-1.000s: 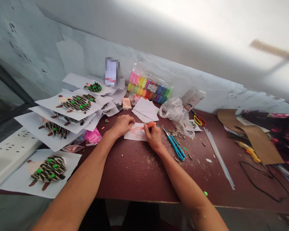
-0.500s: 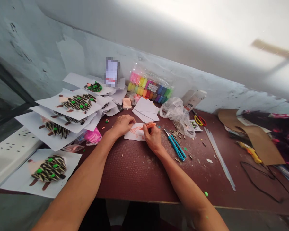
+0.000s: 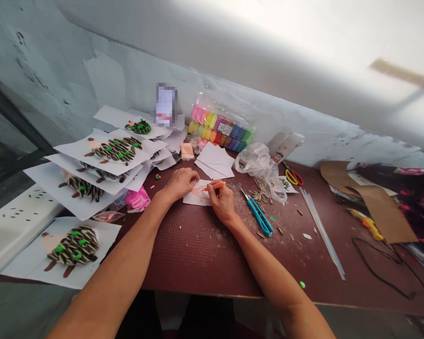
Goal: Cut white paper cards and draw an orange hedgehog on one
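Orange pen [image 3: 218,184] in its fingers, the right hand [image 3: 223,200] works over the white card [image 3: 197,197], which lies between both hands on the table [image 3: 191,263]. The left hand [image 3: 179,182], bent, rests at the card's left edge; whether it pinches, I cannot tell. Right of the card lie seeds [image 3: 258,194] and a blue-handled tool [image 3: 258,215]; behind it, loose papers [image 3: 215,161]; left of it, hedgehog pictures [image 3: 115,149].
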The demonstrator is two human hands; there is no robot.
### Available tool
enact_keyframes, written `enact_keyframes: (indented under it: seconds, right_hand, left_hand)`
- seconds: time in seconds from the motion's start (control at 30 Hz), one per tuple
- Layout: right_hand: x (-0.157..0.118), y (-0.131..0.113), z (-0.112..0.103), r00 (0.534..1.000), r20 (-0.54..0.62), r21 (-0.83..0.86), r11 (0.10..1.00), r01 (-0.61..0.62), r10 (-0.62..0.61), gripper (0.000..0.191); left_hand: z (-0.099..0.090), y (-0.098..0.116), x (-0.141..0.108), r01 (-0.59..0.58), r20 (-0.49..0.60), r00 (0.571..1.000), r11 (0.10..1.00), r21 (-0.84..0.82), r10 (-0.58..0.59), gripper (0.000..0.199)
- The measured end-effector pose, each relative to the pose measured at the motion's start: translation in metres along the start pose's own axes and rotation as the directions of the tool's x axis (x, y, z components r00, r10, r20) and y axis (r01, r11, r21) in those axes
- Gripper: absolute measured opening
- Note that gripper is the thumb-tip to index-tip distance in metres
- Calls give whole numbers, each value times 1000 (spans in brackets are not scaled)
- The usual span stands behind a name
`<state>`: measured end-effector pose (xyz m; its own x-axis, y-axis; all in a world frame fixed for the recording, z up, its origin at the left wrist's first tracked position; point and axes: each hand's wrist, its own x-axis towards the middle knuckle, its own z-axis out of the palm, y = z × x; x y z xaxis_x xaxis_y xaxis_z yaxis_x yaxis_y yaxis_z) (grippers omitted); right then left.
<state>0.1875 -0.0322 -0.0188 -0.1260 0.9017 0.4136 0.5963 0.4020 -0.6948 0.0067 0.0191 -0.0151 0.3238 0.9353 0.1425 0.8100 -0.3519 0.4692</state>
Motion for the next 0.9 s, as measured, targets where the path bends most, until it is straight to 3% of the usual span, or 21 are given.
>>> enact_keyframes:
  seconds: [0.9]
  right_hand:
    - [0,0,1,1000,14,22,999,26,-26,28]
  left_hand:
    - [0,1,-1,3,-18,1000,1000,-1,-3,26]
